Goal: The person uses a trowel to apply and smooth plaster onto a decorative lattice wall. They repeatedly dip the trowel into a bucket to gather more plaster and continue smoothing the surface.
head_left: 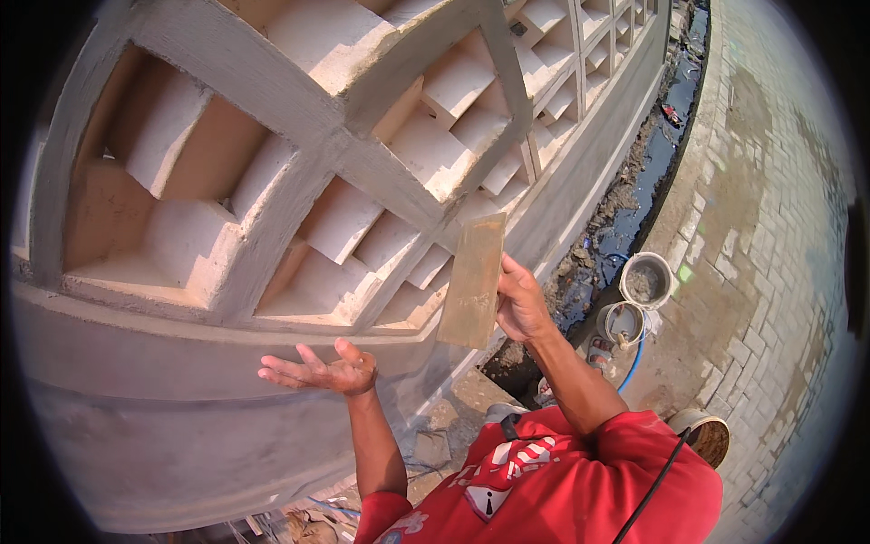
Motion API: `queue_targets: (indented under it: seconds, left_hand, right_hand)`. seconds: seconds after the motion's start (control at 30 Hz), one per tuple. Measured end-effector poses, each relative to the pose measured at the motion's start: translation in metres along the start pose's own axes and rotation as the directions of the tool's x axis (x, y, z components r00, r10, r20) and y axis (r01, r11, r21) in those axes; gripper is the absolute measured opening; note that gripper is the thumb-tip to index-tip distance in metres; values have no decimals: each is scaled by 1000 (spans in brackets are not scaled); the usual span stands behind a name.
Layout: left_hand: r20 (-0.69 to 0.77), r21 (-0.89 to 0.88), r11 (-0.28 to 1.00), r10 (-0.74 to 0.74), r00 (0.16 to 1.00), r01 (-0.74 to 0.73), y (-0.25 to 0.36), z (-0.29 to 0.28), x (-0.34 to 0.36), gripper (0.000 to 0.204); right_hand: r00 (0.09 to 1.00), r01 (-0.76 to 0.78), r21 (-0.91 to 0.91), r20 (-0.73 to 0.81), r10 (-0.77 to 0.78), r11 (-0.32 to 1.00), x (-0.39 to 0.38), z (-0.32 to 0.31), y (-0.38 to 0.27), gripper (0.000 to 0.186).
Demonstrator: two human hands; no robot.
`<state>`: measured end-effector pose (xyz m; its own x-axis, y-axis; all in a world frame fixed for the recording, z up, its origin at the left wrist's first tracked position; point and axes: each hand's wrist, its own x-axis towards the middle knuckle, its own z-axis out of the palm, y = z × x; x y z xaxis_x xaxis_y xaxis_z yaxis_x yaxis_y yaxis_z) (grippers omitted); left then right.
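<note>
My right hand (523, 304) grips a flat rectangular plastering float (468, 281), greyish tan and smudged, held upright in front of a pale concrete wall with deep square openings and angled louvres (344, 222). My left hand (322, 367) is raised beside the wall's smooth lower band (199, 372), palm turned up, fingers spread and holding nothing. The fingers have pale smudges on them. The back of the float and part of the right hand's grip are hidden.
A drainage channel (657, 181) with dark water and rubble runs along the wall's base. Beside it are two white buckets (645, 279) with grey material, a blue hose (634, 367) and another bucket (698, 440) on a paved path (761, 254). Debris (299, 526) lies below the wall.
</note>
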<state>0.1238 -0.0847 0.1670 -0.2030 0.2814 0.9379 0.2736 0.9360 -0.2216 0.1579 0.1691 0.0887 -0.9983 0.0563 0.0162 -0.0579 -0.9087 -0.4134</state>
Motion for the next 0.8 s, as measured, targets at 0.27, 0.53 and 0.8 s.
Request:
queue_targets:
  seconds: [0.27,0.53,0.8]
  left_hand:
    - [-29,12,1000,11,1000,-10,3,1,3,52]
    - [-79,50,998,37,996,-33,10,12,6,48]
    - [-126,109,989,112,986,-99,6,16,11,47]
  right_hand:
    - [987,-21,209,158,-13,978,9,-27,-8,62]
    - [993,-62,29,-94,65,998,-18,-95,-24,50]
    - [742,-119,52,-660,123,992,-189,-305,-53,33]
